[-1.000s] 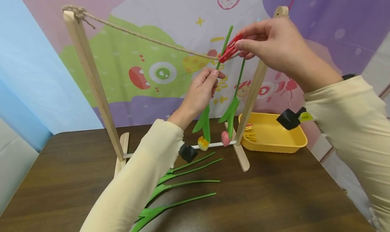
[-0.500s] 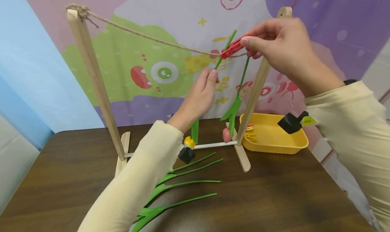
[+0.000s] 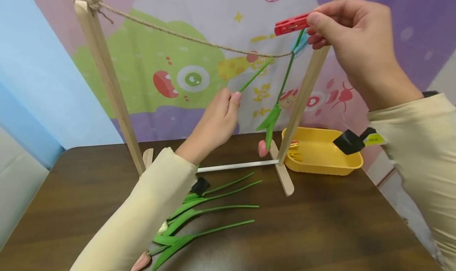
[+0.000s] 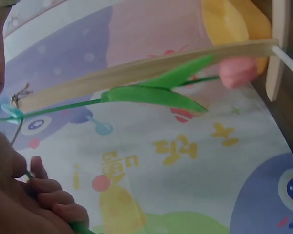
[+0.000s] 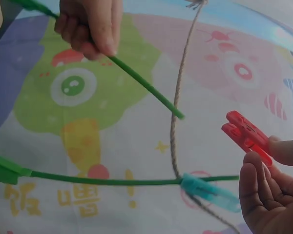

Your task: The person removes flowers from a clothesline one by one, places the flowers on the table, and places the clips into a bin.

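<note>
My left hand [image 3: 215, 118] grips the green stem [image 3: 253, 78] of an artificial tulip, its tip slanting up to the twine [image 3: 178, 36]. That tulip's bloom is hidden behind my forearm. Up and to the right, my right hand [image 3: 360, 37] pinches a red clothespin [image 3: 292, 24] between thumb and fingers, away from the stem. In the right wrist view the clothespin [image 5: 248, 136] is apart from the twine [image 5: 177, 97]. A pink tulip [image 3: 263, 148] hangs head down from the twine, clipped by a light blue clothespin [image 5: 210, 191].
Wooden posts [image 3: 107, 81] hold up the twine, joined low down by a white rod [image 3: 238, 166]. Several tulips [image 3: 185, 243] lie on the dark table [image 3: 320, 223]. At the back right a yellow basin [image 3: 320, 169] contains a few clothespins [image 3: 295, 155]. A cartoon-printed cloth hangs behind.
The red clothespin came away from the stem and twine as my right hand moved up and right. My left hand drew the tulip down and left; its yellow bloom went out of sight.
</note>
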Demonstrator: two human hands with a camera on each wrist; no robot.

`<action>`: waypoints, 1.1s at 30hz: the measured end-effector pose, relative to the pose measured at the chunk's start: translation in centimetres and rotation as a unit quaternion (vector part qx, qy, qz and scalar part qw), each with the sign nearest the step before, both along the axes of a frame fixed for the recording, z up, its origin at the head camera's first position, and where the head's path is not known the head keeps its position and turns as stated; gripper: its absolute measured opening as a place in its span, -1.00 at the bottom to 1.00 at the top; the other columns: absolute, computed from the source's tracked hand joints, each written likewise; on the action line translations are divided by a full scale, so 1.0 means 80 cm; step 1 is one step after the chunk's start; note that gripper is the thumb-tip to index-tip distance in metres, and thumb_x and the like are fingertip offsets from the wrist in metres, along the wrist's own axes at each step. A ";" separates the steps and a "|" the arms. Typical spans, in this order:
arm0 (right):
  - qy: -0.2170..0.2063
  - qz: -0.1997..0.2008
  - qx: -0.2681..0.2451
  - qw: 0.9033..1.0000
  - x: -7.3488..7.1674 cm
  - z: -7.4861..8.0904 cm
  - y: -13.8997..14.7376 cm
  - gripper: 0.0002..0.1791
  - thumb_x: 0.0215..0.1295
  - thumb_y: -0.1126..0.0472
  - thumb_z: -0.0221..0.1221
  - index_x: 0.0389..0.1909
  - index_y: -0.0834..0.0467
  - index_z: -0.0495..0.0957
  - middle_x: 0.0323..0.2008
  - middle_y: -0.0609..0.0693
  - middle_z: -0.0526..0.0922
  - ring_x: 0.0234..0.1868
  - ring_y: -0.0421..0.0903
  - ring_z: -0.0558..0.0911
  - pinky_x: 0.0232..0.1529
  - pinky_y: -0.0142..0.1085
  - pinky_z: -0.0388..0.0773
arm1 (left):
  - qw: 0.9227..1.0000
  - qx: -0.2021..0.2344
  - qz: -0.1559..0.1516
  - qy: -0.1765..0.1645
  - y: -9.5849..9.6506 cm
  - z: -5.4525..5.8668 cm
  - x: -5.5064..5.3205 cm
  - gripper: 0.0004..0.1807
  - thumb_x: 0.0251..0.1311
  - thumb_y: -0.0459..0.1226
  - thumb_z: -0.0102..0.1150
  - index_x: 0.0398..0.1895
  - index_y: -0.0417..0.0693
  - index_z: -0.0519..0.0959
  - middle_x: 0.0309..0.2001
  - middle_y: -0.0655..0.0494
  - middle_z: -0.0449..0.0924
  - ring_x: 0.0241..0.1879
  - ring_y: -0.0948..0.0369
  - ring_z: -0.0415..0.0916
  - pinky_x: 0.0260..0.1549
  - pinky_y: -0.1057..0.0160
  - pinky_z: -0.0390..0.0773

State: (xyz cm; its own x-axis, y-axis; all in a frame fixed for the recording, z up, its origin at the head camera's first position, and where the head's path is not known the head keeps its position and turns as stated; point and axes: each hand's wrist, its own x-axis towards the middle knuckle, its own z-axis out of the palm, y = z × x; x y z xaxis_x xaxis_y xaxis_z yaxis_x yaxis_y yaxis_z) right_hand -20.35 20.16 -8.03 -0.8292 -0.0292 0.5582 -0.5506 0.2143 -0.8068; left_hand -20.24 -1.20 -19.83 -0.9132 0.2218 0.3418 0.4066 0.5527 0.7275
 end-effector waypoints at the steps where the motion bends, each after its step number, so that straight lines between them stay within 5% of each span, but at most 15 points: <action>1: -0.003 0.009 -0.015 1.000 -0.001 -0.002 0.002 -0.74 0.10 0.19 0.29 -0.24 0.26 0.62 -0.45 0.02 0.62 -0.41 -0.11 0.58 -0.24 -0.50 0.54 | 1.000 -0.018 0.003 -0.001 -0.001 -0.002 0.002 -0.64 0.47 -0.12 -0.40 -0.37 -0.18 0.28 -0.40 0.01 0.24 -0.36 0.13 0.21 -0.32 0.22 0.26; 11: -0.068 0.057 -0.133 0.987 -0.007 -0.025 0.036 -0.70 0.05 0.22 0.33 -0.27 0.35 0.60 -0.39 0.08 0.61 -0.37 -0.08 0.55 -0.31 -0.47 0.58 | 0.983 -0.179 0.026 0.015 -0.004 -0.042 0.036 -0.60 0.47 -0.16 -0.40 -0.48 -0.17 0.31 -0.49 -0.02 0.33 -0.42 0.06 0.33 -0.39 0.15 0.35; 15: -0.088 0.081 -0.196 0.973 -0.009 -0.038 0.050 -0.72 0.05 0.28 0.32 -0.27 0.39 0.59 -0.43 0.13 0.62 -0.43 -0.05 0.56 -0.34 -0.41 0.58 | 0.969 -0.237 0.046 0.051 -0.001 -0.063 0.054 -0.64 0.44 -0.17 -0.28 -0.48 -0.18 0.34 -0.52 -0.03 0.35 -0.46 0.02 0.39 -0.49 0.08 0.44; 25: -0.064 0.097 -0.297 0.948 -0.013 -0.061 0.083 -0.77 0.17 0.38 0.21 -0.23 0.49 0.53 -0.47 0.22 0.63 -0.50 0.01 0.58 -0.37 -0.35 0.61 | 0.924 -0.335 0.073 0.168 0.008 -0.120 0.101 -0.68 0.34 -0.18 -0.05 -0.55 -0.15 0.39 -0.62 0.03 0.36 -0.62 0.09 0.38 -0.69 0.20 0.36; 33: -0.096 0.042 -0.320 0.942 -0.015 -0.083 0.129 -0.75 0.20 0.31 0.19 -0.16 0.40 0.53 -0.36 0.15 0.60 -0.38 -0.03 0.55 -0.31 -0.39 0.60 | 0.913 -0.375 0.064 0.144 0.017 -0.148 0.138 -0.69 0.32 -0.14 -0.02 -0.54 -0.11 0.37 -0.61 0.08 0.31 -0.61 0.15 0.32 -0.68 0.27 0.27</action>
State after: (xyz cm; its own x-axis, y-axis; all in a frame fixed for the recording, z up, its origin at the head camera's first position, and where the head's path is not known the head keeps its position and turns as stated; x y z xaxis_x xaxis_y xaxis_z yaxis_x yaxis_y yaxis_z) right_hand -21.56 30.48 -14.69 -0.9268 0.1913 0.3233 -0.3739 -0.3878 -0.8425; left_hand -9.22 0.17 -31.64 -0.8438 0.3911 0.3674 0.4193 0.9078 -0.0034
